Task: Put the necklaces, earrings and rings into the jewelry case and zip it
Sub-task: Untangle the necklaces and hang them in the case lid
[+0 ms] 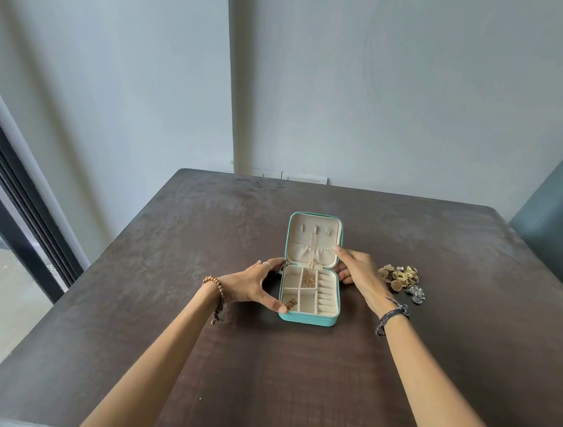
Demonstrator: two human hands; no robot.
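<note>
Turquoise square jewellery box [309,319] with cream compartments stands open at the middle of the dark brown tabletop [257,383], lid upright. Left grip [252,284] clasps the base's left side, evidently to steady it; right grip [359,270] holds the lid's right edge, likely propping it open. Loose gold and silver ornaments [401,276] lie toward the right edge, presumably awaiting filing.

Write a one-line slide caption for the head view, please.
At a table, the left hand and right hand hold an open jewellery box; loose jewellery lies right of it.
</note>
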